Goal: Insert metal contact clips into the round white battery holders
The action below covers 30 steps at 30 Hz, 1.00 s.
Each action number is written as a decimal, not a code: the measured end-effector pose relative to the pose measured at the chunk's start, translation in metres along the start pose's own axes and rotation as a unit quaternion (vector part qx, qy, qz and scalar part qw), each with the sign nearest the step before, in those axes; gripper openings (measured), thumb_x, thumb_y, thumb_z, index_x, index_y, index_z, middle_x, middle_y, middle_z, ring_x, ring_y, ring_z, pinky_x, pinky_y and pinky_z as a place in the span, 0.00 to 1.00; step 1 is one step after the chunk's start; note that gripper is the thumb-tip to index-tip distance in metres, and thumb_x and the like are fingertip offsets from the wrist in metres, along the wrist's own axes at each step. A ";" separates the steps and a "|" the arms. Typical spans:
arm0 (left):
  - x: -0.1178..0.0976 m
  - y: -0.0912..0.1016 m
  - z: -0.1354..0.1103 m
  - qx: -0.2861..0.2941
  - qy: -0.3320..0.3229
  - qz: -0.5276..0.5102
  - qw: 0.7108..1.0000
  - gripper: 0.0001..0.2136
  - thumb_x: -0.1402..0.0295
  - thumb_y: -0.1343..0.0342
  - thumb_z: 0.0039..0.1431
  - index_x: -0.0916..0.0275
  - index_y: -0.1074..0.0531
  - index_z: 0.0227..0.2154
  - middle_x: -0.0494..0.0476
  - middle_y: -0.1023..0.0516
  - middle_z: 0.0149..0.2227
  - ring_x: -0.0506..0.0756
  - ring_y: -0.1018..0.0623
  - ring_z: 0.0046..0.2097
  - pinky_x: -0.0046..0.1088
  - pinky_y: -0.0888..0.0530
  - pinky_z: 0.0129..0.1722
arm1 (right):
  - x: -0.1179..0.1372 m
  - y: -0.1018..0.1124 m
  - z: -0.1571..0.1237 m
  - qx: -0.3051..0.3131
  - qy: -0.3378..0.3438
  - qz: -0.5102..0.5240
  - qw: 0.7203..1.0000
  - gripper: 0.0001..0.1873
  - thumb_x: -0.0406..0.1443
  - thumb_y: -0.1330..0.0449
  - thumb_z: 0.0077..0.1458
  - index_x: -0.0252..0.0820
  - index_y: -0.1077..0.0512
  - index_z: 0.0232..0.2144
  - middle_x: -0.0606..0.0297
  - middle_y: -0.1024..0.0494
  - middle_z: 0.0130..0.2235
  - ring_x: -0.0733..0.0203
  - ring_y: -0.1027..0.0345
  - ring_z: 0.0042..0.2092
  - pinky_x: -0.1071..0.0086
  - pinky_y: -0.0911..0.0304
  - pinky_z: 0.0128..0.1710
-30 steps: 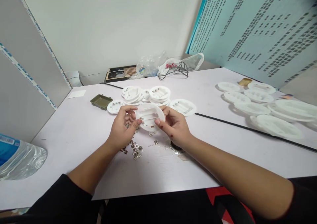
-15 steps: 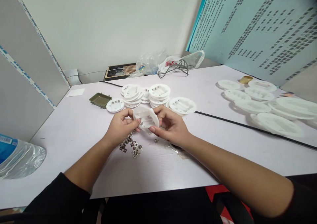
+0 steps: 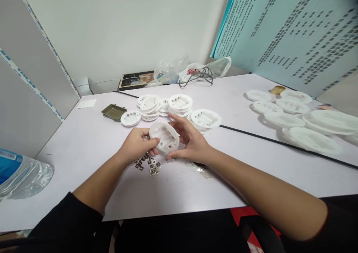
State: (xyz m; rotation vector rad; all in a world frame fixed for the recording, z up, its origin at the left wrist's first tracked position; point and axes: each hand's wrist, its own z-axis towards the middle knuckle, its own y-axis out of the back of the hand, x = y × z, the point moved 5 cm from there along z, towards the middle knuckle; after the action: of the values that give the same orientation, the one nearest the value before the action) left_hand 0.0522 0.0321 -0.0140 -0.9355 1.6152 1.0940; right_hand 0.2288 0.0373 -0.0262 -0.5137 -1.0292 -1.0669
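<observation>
The person's left hand has its fingers curled closed on the left edge of a round white plastic battery holder, gripping it just above the table, with the slots facing up. The right hand is open, its fingers spread over the holder's upper right side and its thumb just below the lower edge; whether they touch the rim is hard to tell. Small metal contact clips sit in the holder, close to the left fingertips.

Under the left fingers, a loose heap of metal clips lies on the white table. Beyond the fingertips stand stacks of matching holders, with a single holder and a green box further left. Far right of the fingers lie blank white plastic discs and a gold roll of tape. Left of the hands sits a water bottle. Past the fingertips, against the wall, are plastic bags and a dark cable.
</observation>
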 end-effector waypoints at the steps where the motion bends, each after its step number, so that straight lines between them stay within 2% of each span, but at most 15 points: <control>1: -0.001 -0.002 -0.001 0.009 0.006 -0.007 1.000 0.06 0.68 0.34 0.52 0.66 0.22 0.29 0.56 0.20 0.19 0.52 0.23 0.19 0.26 0.24 0.21 | 0.001 0.000 0.000 0.007 0.006 -0.006 1.000 0.59 0.47 0.19 0.35 0.53 0.39 0.67 0.52 0.28 0.59 0.44 0.33 0.61 0.56 0.26 0.52; 4: -0.001 -0.007 -0.003 0.041 0.025 -0.017 0.999 0.09 0.65 0.33 0.52 0.66 0.25 0.26 0.56 0.22 0.17 0.51 0.25 0.17 0.26 0.26 0.19 | 0.006 -0.003 0.000 0.046 0.027 -0.033 0.998 0.63 0.48 0.19 0.35 0.54 0.44 0.70 0.52 0.30 0.64 0.41 0.36 0.65 0.48 0.36 0.64; 7: 0.000 -0.010 -0.002 0.059 0.017 -0.017 0.998 0.13 0.62 0.32 0.53 0.65 0.27 0.26 0.55 0.23 0.18 0.51 0.25 0.18 0.25 0.27 0.20 | 0.010 -0.001 -0.001 0.039 0.048 -0.080 0.995 0.61 0.49 0.19 0.34 0.54 0.40 0.68 0.54 0.30 0.64 0.39 0.34 0.65 0.46 0.37 0.65; 9: 0.000 -0.006 0.000 0.028 -0.031 -0.015 0.999 0.14 0.61 0.31 0.53 0.63 0.29 0.30 0.52 0.24 0.23 0.51 0.24 0.21 0.25 0.26 0.21 | 0.011 0.003 -0.001 0.001 0.056 -0.111 0.992 0.60 0.51 0.19 0.33 0.53 0.38 0.66 0.54 0.30 0.64 0.38 0.36 0.65 0.46 0.38 0.66; 11: -0.004 0.001 0.000 -0.039 -0.121 0.022 0.992 0.15 0.61 0.32 0.55 0.62 0.29 0.39 0.51 0.24 0.30 0.50 0.23 0.24 0.25 0.26 0.22 | 0.010 0.007 -0.001 -0.036 0.053 -0.138 0.988 0.60 0.53 0.20 0.32 0.52 0.38 0.66 0.53 0.32 0.64 0.37 0.40 0.68 0.44 0.42 0.68; 12: -0.007 0.004 -0.001 -0.073 -0.178 0.065 0.979 0.14 0.63 0.34 0.59 0.61 0.29 0.43 0.52 0.24 0.34 0.50 0.23 0.26 0.25 0.27 0.23 | 0.009 0.009 -0.001 -0.050 0.050 -0.148 0.986 0.62 0.55 0.20 0.33 0.52 0.40 0.67 0.53 0.34 0.66 0.37 0.42 0.69 0.44 0.44 0.69; 14: -0.017 0.004 -0.007 -0.122 -0.316 0.175 0.925 0.08 0.68 0.42 0.65 0.59 0.28 0.46 0.55 0.25 0.38 0.51 0.23 0.32 0.27 0.25 0.28 | 0.007 0.010 -0.001 -0.071 0.052 -0.155 0.984 0.65 0.57 0.21 0.33 0.52 0.44 0.69 0.52 0.39 0.68 0.37 0.46 0.70 0.43 0.47 0.70; 16: -0.024 -0.001 -0.016 -0.129 -0.423 0.267 0.856 0.08 0.73 0.48 0.67 0.59 0.26 0.44 0.57 0.26 0.40 0.54 0.24 0.38 0.30 0.23 0.35 | 0.007 0.011 0.000 -0.086 0.060 -0.151 0.983 0.66 0.59 0.23 0.34 0.53 0.49 0.70 0.52 0.44 0.71 0.38 0.48 0.72 0.44 0.49 0.71; 17: -0.026 -0.004 -0.019 -0.124 -0.454 0.297 0.831 0.09 0.76 0.49 0.67 0.60 0.25 0.43 0.58 0.27 0.40 0.54 0.24 0.40 0.32 0.23 0.37 | 0.007 0.011 0.000 -0.090 0.065 -0.146 0.983 0.66 0.59 0.23 0.35 0.53 0.49 0.70 0.52 0.45 0.71 0.39 0.49 0.72 0.44 0.49 0.71; 19: -0.027 -0.008 -0.021 -0.109 -0.472 0.331 0.810 0.11 0.79 0.49 0.65 0.60 0.25 0.44 0.59 0.27 0.42 0.54 0.25 0.40 0.31 0.23 0.37 | 0.007 0.010 0.000 -0.086 0.067 -0.134 0.985 0.64 0.60 0.24 0.36 0.53 0.47 0.69 0.53 0.43 0.70 0.39 0.48 0.71 0.44 0.49 0.71; 22: -0.026 -0.009 -0.021 -0.101 -0.469 0.349 0.805 0.14 0.81 0.49 0.62 0.60 0.24 0.45 0.59 0.27 0.44 0.53 0.25 0.38 0.30 0.24 0.34 | 0.007 0.009 0.000 -0.074 0.052 -0.122 0.988 0.61 0.59 0.23 0.34 0.52 0.41 0.66 0.53 0.37 0.67 0.38 0.46 0.70 0.44 0.48 0.71; 25: -0.026 -0.007 -0.021 -0.109 -0.473 0.349 0.802 0.13 0.80 0.46 0.60 0.59 0.23 0.44 0.57 0.26 0.42 0.53 0.25 0.38 0.31 0.23 0.35 | 0.008 0.008 0.001 -0.071 0.036 -0.103 0.991 0.60 0.58 0.21 0.31 0.52 0.39 0.64 0.53 0.36 0.66 0.38 0.44 0.69 0.45 0.45 0.70; 28: -0.026 -0.005 -0.021 -0.115 -0.478 0.337 0.803 0.15 0.83 0.47 0.60 0.59 0.23 0.43 0.56 0.26 0.41 0.53 0.25 0.37 0.30 0.23 0.35 | 0.006 0.005 0.002 -0.051 0.013 -0.044 0.998 0.59 0.54 0.20 0.33 0.54 0.39 0.64 0.54 0.36 0.66 0.40 0.40 0.67 0.48 0.35 0.65; 30: -0.028 -0.003 -0.022 -0.117 -0.479 0.314 0.811 0.16 0.84 0.49 0.59 0.60 0.23 0.42 0.56 0.26 0.39 0.53 0.25 0.38 0.30 0.24 0.34 | 0.004 0.003 0.003 -0.035 0.001 0.004 0.999 0.56 0.50 0.20 0.38 0.55 0.40 0.65 0.55 0.36 0.66 0.43 0.35 0.64 0.52 0.28 0.58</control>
State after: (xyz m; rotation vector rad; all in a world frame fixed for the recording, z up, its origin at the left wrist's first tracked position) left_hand 0.0558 0.0131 0.0154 0.1352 0.9074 1.8505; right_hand 0.2302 0.0391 -0.0213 -0.5716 -0.9895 -1.0988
